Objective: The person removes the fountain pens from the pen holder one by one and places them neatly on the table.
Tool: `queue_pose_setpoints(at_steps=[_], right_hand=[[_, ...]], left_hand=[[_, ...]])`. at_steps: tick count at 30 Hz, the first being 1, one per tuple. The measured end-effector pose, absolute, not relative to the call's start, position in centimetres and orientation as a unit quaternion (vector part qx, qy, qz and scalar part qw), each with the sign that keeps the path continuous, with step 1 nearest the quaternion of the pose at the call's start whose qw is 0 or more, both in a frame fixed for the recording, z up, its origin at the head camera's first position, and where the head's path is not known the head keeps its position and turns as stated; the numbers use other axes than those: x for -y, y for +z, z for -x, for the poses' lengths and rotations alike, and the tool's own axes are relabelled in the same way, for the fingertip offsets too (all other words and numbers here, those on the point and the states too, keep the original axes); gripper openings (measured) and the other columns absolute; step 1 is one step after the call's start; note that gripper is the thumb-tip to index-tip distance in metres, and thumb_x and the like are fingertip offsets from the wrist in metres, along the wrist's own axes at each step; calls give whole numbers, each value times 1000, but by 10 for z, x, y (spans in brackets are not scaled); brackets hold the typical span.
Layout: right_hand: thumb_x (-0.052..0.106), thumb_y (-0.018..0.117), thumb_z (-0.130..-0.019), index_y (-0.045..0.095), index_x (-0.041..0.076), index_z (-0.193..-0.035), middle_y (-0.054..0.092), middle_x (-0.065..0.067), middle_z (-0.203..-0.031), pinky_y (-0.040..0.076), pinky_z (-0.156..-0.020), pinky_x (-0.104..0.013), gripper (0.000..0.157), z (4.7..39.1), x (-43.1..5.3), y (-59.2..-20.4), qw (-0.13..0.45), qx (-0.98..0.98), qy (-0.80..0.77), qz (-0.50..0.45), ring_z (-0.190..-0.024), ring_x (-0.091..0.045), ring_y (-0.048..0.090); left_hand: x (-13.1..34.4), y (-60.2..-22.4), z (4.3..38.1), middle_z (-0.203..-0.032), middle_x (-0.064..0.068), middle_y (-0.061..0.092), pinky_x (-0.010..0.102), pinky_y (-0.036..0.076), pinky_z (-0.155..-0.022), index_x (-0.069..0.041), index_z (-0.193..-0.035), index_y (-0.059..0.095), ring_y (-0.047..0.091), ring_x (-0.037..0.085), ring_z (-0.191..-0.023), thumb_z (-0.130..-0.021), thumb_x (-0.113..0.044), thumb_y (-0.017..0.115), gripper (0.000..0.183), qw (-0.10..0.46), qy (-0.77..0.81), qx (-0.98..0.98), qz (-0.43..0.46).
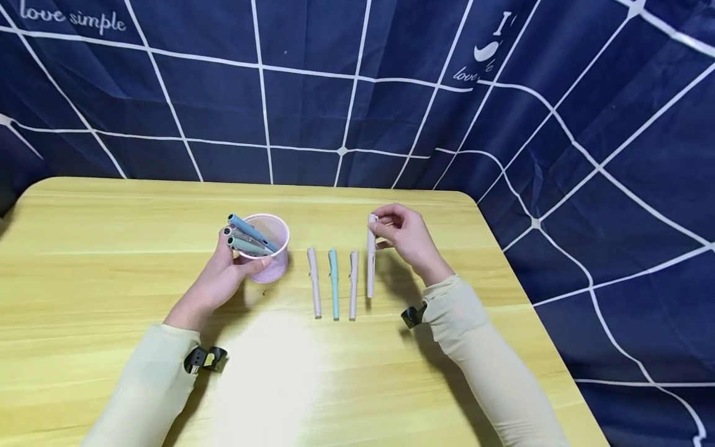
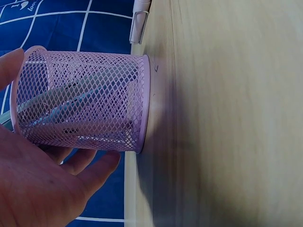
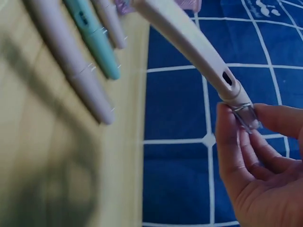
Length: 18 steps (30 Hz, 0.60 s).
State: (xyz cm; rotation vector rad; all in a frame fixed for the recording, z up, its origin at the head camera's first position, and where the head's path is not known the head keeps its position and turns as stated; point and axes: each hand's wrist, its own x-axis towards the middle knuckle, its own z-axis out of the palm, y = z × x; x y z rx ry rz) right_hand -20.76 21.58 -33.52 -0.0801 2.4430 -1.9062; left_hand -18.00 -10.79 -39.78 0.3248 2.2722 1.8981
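Note:
My left hand (image 1: 212, 282) holds a pink mesh pen cup (image 1: 275, 268) at its left side, the thumb along the near rim. Several pens lean in the cup toward that hand, a blue pen (image 1: 249, 230) topmost. In the left wrist view, the mesh wall (image 2: 94, 101) shows their barrels inside. With fingertips and thumb, my right hand (image 1: 410, 239) pinches a pale pink pen (image 1: 371, 267) by its clip end, upright in the head view. To its left lie a light pink pen (image 1: 354, 287), a turquoise pen (image 1: 334, 287) and another pink pen (image 1: 315, 285), side by side.
The wooden table (image 1: 139, 248) has a rounded far right corner, and bright glare lies on its near middle. A dark blue curtain (image 1: 307, 105) with white grid lines hangs behind it and along the right side.

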Motion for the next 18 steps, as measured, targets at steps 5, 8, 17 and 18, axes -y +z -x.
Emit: queue_pose_setpoints(at_steps=[5,8,17,18], right_hand=[[-3,64,-92,57,-11,-115,59,-12,-91,59,-69,-40,26,208,-226,-346,64,-808,-585,-11,-76,-16,59],[-2,64,-92,56,-12,-114,58,-13,-90,59,-67,-34,25,210,-231,-354,88,-811,-578,-20,-74,-16,60],[-2,64,-92,58,-12,-111,57,-14,-90,58,-65,-33,22,212,-233,-365,111,-819,-562,-23,-69,-18,61],[-2,64,-92,58,-12,-111,57,-14,-90,59,-65,-33,22,212,-233,-366,113,-821,-559,-24,-69,-18,61]], left_hand=[[108,-398,181,-139,21,34,48,27,-112,-4,-148,14,34,31,-134,-94,-15,66,75,86,632,-764,-103],[109,-398,181,-139,21,34,49,27,-112,-3,-148,14,33,31,-134,-94,-15,66,76,85,631,-764,-105],[108,-397,179,-139,20,34,48,27,-112,-3,-148,15,31,29,-135,-94,-16,66,75,85,629,-765,-107],[108,-397,179,-139,20,34,49,27,-112,-3,-148,15,31,30,-135,-94,-16,66,75,86,628,-766,-107]])
